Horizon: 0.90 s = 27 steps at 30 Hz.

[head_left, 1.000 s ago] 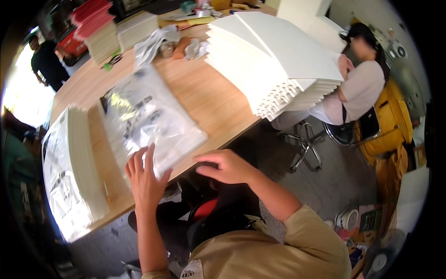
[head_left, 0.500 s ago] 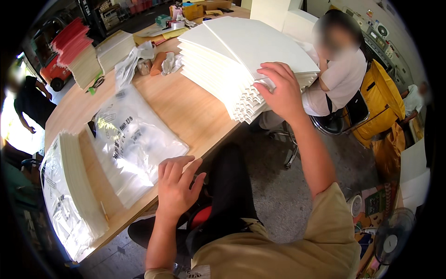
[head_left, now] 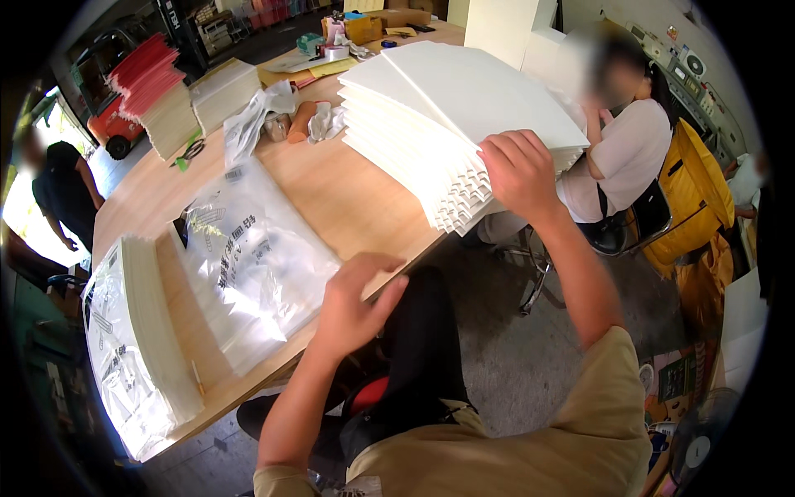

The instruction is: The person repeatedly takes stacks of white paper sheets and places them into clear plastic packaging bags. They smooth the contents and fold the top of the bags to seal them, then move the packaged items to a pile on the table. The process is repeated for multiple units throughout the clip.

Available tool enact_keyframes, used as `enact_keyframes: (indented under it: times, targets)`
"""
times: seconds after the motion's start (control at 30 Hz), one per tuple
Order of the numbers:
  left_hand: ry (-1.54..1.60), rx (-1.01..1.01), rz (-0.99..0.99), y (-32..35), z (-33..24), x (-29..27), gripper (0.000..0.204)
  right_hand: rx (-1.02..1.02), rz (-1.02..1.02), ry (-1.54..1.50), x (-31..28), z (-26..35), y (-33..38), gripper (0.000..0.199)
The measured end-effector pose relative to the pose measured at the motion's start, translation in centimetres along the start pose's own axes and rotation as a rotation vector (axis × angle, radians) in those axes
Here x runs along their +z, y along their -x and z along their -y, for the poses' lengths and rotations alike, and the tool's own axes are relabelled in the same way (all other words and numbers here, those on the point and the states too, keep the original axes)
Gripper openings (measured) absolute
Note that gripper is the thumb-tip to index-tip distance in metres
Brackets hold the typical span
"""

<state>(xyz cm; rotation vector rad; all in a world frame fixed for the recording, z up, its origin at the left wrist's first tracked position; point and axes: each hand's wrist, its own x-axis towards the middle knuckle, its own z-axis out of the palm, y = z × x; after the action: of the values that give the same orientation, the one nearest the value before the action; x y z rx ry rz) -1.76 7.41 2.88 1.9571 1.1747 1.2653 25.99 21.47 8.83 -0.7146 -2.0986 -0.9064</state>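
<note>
A tall stack of white boards [head_left: 497, 91] stands at the table's far right, its layers fanned at alternating angles. My right hand [head_left: 523, 176] is closed over the near edge of the top board, fingers curled on it and the thumb mostly hidden. My left hand [head_left: 354, 305] hovers by the table's front edge, holding nothing, its fingers stretched out and the thumb apart. Left of that hand lies a flat pile of clear plastic bags [head_left: 273, 277] with dark print. Farther left is a stack of pale boards [head_left: 157, 331] with clear printed plastic on its outer side.
Scissors [head_left: 193, 150] with a green part, crumpled plastic [head_left: 252, 116] and an orange roll [head_left: 302, 122] lie on the wooden table [head_left: 373, 224]. Red-topped stacks [head_left: 153, 87] stand farther back. A seated person [head_left: 625, 141] is beside the white stack; another person [head_left: 66, 186] stands at left.
My right hand has gone from loosely spread at the stack's corner to curled over the top board's edge. My left hand has moved slightly right and toward the table edge. The view has shifted slightly.
</note>
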Motion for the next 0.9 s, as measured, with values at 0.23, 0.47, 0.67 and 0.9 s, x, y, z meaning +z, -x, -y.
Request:
enact_keyframes:
  times: [0.23, 0.47, 0.67, 0.9]
  targets:
    - [1.221, -0.685, 0.102, -10.6, -1.7, 3.3, 0.047, -0.138, -0.004, -0.12, -6.6, 6.2, -2.0, 0.007]
    - [1.139, -0.606, -0.02, -11.9, -0.6, 4.5, 0.041, 0.068, 0.208, -0.397, -10.7, 4.8, -2.7, 0.019]
    - [1.048, -0.57, 0.036, -8.1, -0.6, 2.2, 0.048, 1.426, 0.388, -1.118, -8.7, -9.9, 9.5, 0.045]
    - [0.982, -0.484, 0.006, -3.0, 1.0, 0.5, 0.055, 1.661, 0.401, -1.712, -6.3, -4.0, 10.3, 0.041]
